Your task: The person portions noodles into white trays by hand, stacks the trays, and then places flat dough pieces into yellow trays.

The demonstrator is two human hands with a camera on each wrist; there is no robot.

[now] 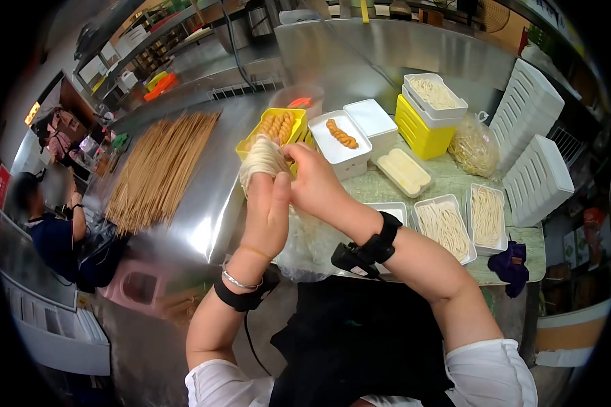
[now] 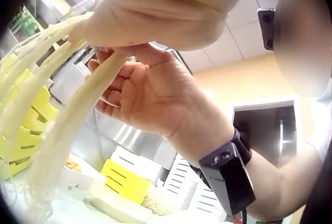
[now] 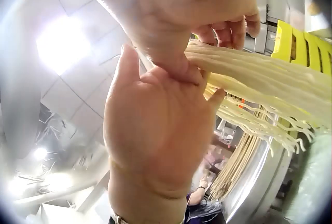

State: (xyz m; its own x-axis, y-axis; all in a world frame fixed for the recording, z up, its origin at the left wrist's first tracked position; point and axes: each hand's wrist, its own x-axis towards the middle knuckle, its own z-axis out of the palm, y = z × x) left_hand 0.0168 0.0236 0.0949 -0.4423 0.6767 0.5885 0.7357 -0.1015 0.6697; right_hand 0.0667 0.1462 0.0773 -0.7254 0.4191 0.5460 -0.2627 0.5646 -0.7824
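Note:
A thick bundle of long, pale noodles (image 1: 265, 157) is draped over the fingers of my left hand (image 1: 268, 220), which is raised above the counter. Its palm and thumb (image 3: 127, 65) show in the right wrist view, while the noodles hide most of its other fingers. My right hand (image 1: 316, 178) meets it from the right and pinches the bundle near its top between thumb and forefinger. In the left wrist view the loose strands (image 2: 70, 117) hang down from between the two hands, and the right hand's other fingers (image 2: 115, 85) curl loosely behind.
Twisted brown dough sticks fill a yellow basket (image 1: 276, 125) just beyond the hands; another twist lies on a white box (image 1: 339, 139). White trays of noodles (image 1: 446, 224) stand at right, near stacked white crates (image 1: 533, 180). Long wooden sticks (image 1: 163, 169) cover the left counter. Someone (image 1: 54, 224) is at far left.

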